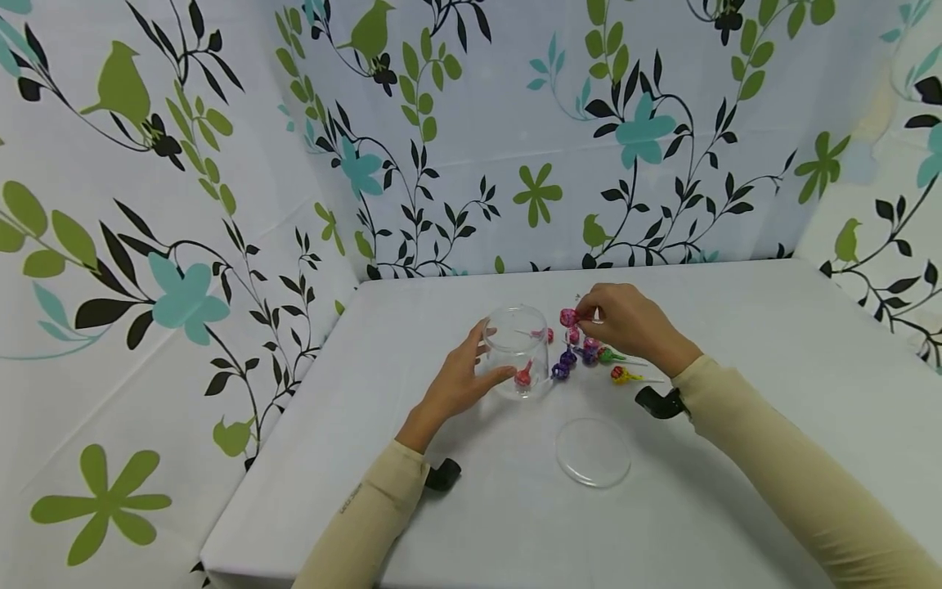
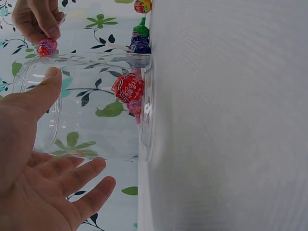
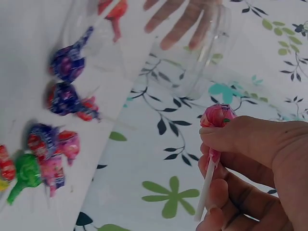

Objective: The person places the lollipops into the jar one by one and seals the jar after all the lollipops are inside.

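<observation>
My left hand (image 1: 459, 372) holds a clear round jar (image 1: 518, 334) upright on the table, thumb on one side and fingers on the other. Inside the jar, near its bottom, is a red-wrapped lollipop (image 1: 523, 377). Just right of the jar's rim, my right hand (image 1: 636, 321) pinches a pink-wrapped lollipop (image 1: 568, 317) between thumb and fingers. The right wrist view shows its white stick (image 3: 205, 192) pointing down along the fingers. Beside the jar lie several loose lollipops, among them a purple one (image 1: 560, 371), a green one (image 1: 607, 355) and a yellow one (image 1: 621, 375).
A clear round lid (image 1: 592, 452) lies flat on the white-covered table (image 1: 471, 523), nearer to me than the jar. Patterned cloth (image 1: 471, 164) with leaves and birds hangs behind the table and at both sides.
</observation>
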Demonstrator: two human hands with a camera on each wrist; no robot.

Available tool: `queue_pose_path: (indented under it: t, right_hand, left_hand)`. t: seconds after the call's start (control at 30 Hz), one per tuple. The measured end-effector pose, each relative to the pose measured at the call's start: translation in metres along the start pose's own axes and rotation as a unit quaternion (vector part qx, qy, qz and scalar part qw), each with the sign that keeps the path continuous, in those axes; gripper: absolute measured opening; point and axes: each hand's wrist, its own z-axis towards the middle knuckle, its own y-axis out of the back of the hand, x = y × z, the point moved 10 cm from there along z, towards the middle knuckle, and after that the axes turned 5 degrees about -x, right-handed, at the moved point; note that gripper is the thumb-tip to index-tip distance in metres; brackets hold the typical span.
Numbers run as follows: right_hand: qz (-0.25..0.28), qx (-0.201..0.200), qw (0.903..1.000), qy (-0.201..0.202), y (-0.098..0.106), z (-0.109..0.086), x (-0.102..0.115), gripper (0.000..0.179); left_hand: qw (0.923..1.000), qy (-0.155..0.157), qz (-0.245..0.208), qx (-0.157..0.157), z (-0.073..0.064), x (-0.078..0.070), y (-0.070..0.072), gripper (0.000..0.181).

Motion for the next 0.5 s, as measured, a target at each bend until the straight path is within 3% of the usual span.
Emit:
queue_pose_path:
  t: [0.5]
  right_hand:
    - [0.003, 0.005, 0.9985, 0.054, -0.003, 0.028, 0.055, 0.011]
  left_hand:
    - [0.9999, 0.008, -0.013, 0.005, -0.002, -0.002, 0.002, 0.096]
